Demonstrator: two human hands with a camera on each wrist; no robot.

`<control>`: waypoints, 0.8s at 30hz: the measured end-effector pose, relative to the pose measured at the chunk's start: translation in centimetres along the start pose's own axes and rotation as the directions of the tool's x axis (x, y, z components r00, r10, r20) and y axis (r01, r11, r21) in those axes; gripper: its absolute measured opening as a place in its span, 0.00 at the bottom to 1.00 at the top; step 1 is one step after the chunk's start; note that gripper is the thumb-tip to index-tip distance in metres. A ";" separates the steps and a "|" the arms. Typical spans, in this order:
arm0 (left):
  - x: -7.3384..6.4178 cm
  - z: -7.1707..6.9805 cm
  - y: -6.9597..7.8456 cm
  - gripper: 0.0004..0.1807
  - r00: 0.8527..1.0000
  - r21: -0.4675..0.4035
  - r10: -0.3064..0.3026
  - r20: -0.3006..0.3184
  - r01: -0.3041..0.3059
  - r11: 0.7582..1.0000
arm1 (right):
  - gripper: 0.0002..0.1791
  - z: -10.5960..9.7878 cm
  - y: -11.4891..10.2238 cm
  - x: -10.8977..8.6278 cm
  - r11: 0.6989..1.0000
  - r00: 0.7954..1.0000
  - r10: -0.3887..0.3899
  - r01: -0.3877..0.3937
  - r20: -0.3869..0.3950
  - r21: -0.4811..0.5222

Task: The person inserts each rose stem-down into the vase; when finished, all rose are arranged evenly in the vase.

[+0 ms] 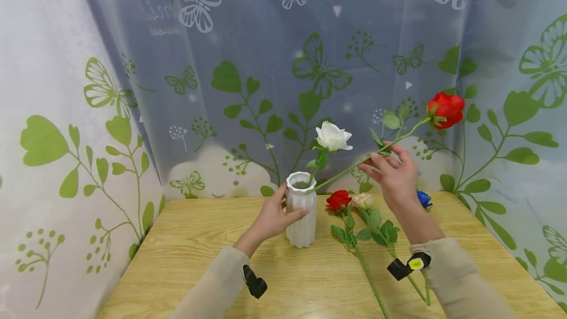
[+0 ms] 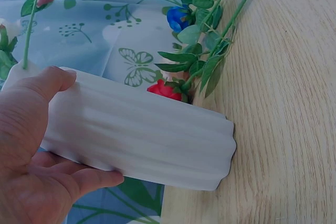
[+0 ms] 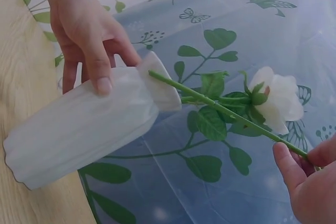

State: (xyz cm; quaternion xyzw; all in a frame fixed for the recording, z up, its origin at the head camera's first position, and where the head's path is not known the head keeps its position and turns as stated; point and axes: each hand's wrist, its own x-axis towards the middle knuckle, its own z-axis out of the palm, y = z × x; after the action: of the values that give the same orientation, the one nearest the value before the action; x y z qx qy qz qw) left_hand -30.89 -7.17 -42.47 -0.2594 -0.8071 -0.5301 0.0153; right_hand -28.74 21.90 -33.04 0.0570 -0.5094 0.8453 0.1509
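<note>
A white ribbed vase [image 1: 301, 220] stands upright on the table, and my left hand [image 1: 271, 215] grips its side, thumb across the front. One white rose [image 1: 333, 137] stands in the vase and leans right. My right hand [image 1: 395, 176] pinches the stem of a red rose [image 1: 446, 110] tilted with its bloom up to the right. In the right wrist view the lower end of this green stem [image 3: 173, 83] lies against the outside of the vase's flared rim [image 3: 163, 87]. The right hand [image 3: 315, 179] has thumb and fingers around the stem there.
On the table [image 1: 199, 260], right of the vase, lie another red rose [image 1: 339, 201], a cream rose [image 1: 363, 201] and a blue rose [image 1: 424, 199], stems toward the front. A butterfly-patterned curtain [image 1: 248, 38] hangs behind and at both sides.
</note>
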 end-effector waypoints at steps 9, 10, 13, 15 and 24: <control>0.0 0.0 -0.1 0.45 1.000 0.006 0.003 -0.005 -0.003 1.000 | 0.22 1.5 1.0 -0.1 0.998 1.000 0.007 -0.009 -0.029 -0.061; 0.0 0.0 -0.1 0.45 1.000 0.007 0.003 -0.006 -0.003 1.000 | 0.22 1.6 0.9 0.0 0.998 0.999 0.011 -0.013 -0.032 -0.056; 0.1 0.0 -0.1 0.45 1.000 0.014 0.003 -0.006 -0.002 1.000 | 0.22 1.8 0.7 0.0 1.000 0.999 0.017 -0.018 -0.040 -0.021; 0.1 0.0 -0.1 0.45 1.000 0.017 0.002 -0.007 -0.002 1.000 | 0.22 1.9 0.5 0.1 1.000 0.999 0.016 -0.016 -0.047 -0.005; 0.0 0.0 -0.2 0.45 1.000 0.016 0.002 -0.013 -0.001 1.000 | 0.22 2.4 0.5 0.1 1.000 0.996 -0.002 0.002 -0.086 0.003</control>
State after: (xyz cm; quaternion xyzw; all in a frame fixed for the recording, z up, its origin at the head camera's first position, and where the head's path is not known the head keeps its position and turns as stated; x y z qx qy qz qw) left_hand -31.04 -7.24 -42.63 -0.2563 -0.8110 -0.5254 0.0231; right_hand -29.14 19.60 -32.31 0.0213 -0.5008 0.8477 0.1735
